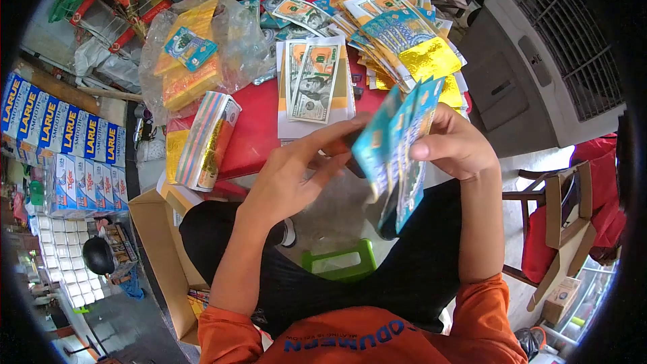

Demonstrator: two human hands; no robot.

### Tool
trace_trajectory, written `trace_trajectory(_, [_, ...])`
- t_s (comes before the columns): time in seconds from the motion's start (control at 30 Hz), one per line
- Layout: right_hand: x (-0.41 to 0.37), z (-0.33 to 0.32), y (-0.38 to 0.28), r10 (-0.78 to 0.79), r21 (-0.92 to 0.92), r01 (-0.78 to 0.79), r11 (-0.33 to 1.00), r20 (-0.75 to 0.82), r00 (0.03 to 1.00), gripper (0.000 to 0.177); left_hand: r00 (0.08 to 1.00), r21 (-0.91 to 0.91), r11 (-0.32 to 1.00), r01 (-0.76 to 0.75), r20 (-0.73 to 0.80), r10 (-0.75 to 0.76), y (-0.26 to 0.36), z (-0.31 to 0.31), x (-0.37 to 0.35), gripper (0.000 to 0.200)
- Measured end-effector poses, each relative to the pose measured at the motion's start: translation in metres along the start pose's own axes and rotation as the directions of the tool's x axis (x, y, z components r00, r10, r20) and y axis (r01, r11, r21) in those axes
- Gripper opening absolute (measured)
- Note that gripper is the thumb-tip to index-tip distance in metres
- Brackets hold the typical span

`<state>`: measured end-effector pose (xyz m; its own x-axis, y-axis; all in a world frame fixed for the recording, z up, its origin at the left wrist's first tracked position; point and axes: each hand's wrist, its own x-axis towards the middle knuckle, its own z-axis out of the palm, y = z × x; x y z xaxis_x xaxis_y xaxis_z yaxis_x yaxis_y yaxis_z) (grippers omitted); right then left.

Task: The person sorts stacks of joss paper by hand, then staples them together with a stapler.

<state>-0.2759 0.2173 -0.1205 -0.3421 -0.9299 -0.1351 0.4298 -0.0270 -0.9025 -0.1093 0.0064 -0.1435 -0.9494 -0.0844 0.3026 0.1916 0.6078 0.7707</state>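
My right hand (pixel 458 145) is closed on a fanned stack of blue printed packets (pixel 408 152), held above my lap with the thumb on their near side. My left hand (pixel 303 168) is close to the packets' left edge, its fingers bent around a small dark object that is mostly hidden. Just beyond it on the red table (pixel 259 121) lie printed banknotes (pixel 313 84) on a white stack. Farther right is a fanned pile of blue, orange and gold note packets (pixel 404 34).
A striped, gold-edged bundle (pixel 205 138) sits at the table's left, near a plastic bag (pixel 236 40) with yellow packs. An open cardboard box (pixel 158 249) stands left of my legs, beer cartons (pixel 60 128) farther left. A green stool (pixel 340 263) is between my legs; a grey slatted unit (pixel 539 47) stands right.
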Motion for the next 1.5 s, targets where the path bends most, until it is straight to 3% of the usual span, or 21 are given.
trace_trajectory(0.03, [0.0, 0.0, 0.0, -0.002, -0.002, 0.002, 1.0, -0.001, 1.0, 0.039, 1.0, 0.0, 1.0, -0.003, -0.001, 0.003, -0.002, 0.001, 0.0, 0.054])
trace_trajectory(0.1, [0.002, 0.0, 0.001, 0.002, 0.085, -0.002, 0.996, -0.008, 1.0, 0.039, 1.0, -0.172, 0.985, 0.006, -0.019, -0.01, -0.007, 0.003, -0.001, 0.051])
trace_trajectory(0.2, [0.008, 0.003, 0.005, -0.003, 0.111, 0.011, 0.994, -0.076, 0.997, 0.04, 0.999, -0.226, 0.974, 0.033, -0.003, -0.034, -0.007, 0.004, 0.001, 0.048])
trace_trajectory(0.33, [0.013, 0.012, 0.003, -0.011, 0.159, 0.042, 0.986, -0.192, 0.981, 0.039, 0.995, -0.235, 0.967, 0.096, 0.018, -0.094, -0.007, 0.007, 0.0, 0.04])
trace_trajectory(0.43, [0.015, 0.018, 0.001, -0.029, 0.19, 0.073, 0.979, -0.227, 0.973, 0.037, 0.991, -0.138, 0.981, 0.133, 0.026, -0.13, -0.004, 0.006, 0.0, 0.029])
trace_trajectory(0.5, [0.017, 0.02, 0.001, -0.033, 0.19, 0.084, 0.978, -0.26, 0.965, 0.036, 0.979, -0.235, 0.951, 0.201, 0.04, -0.197, -0.01, 0.01, -0.001, 0.024])
trace_trajectory(0.57, [0.021, 0.018, 0.005, -0.16, 0.142, 0.231, 0.963, -0.393, 0.906, 0.033, 0.976, -0.285, 0.933, 0.218, 0.054, -0.211, -0.014, 0.012, -0.001, 0.022])
trace_trajectory(0.6, [0.023, 0.016, 0.007, -0.159, 0.143, 0.232, 0.962, -0.394, 0.905, 0.033, 0.972, -0.335, 0.913, 0.233, 0.066, -0.223, -0.016, 0.012, 0.0, 0.02])
trace_trajectory(0.67, [0.026, 0.011, 0.009, -0.29, 0.05, 0.381, 0.923, -0.56, 0.776, 0.03, 0.978, -0.36, 0.909, 0.208, 0.048, -0.205, -0.019, 0.014, 0.0, 0.018])
trace_trajectory(0.73, [0.027, 0.01, 0.006, -0.326, 0.032, 0.425, 0.905, -0.59, 0.738, 0.027, 0.982, -0.385, 0.905, 0.184, 0.03, -0.187, -0.019, 0.014, 0.0, 0.016])
trace_trajectory(0.8, [0.028, 0.009, 0.005, -0.411, -0.022, 0.531, 0.847, -0.66, 0.629, 0.025, 0.981, -0.362, 0.913, 0.188, 0.027, -0.191, -0.017, 0.012, 0.0, 0.014])
trace_trajectory(0.97, [0.025, 0.014, 0.005, -0.438, -0.109, 0.502, 0.858, -0.666, 0.603, 0.026, 0.982, -0.484, 0.859, 0.167, 0.002, -0.19, -0.028, 0.023, -0.002, 0.013])
trace_trajectory(1.17, [0.022, 0.029, 0.005, -0.443, -0.142, 0.445, 0.884, -0.558, 0.702, 0.023, 0.978, -0.547, 0.832, 0.091, -0.109, -0.179, -0.026, 0.033, -0.003, 0.013])
trace_trajectory(1.33, [0.02, 0.034, 0.006, -0.424, -0.155, 0.41, 0.899, -0.543, 0.725, 0.022, 0.966, -0.579, 0.811, 0.084, -0.151, -0.208, -0.021, 0.038, -0.003, 0.013])
trace_trajectory(1.4, [0.02, 0.034, 0.007, -0.407, -0.169, 0.378, 0.91, -0.536, 0.74, 0.022, 0.956, -0.72, 0.689, 0.075, -0.145, -0.255, -0.018, 0.04, -0.002, 0.017])
trace_trajectory(1.5, [0.021, 0.037, 0.009, -0.449, -0.22, 0.394, 0.892, -0.527, 0.722, 0.022, 0.957, -0.691, 0.72, 0.067, -0.158, -0.241, -0.018, 0.04, -0.001, 0.017])
